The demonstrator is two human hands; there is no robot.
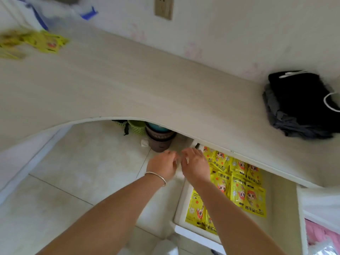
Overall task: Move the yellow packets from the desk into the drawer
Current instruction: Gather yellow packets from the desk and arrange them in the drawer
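Both hands, left hand (161, 165) and right hand (196, 165), hover empty with loosely curled fingers beside the open drawer (181, 205) of yellow packets (239, 188).

One camera on my head, looking forward and steeply down, tilted so the desk (128, 85) slants across the top, my forearms reaching in from the bottom edge, open drawer (181, 203) close at lower right, floor beneath, wall at the far top
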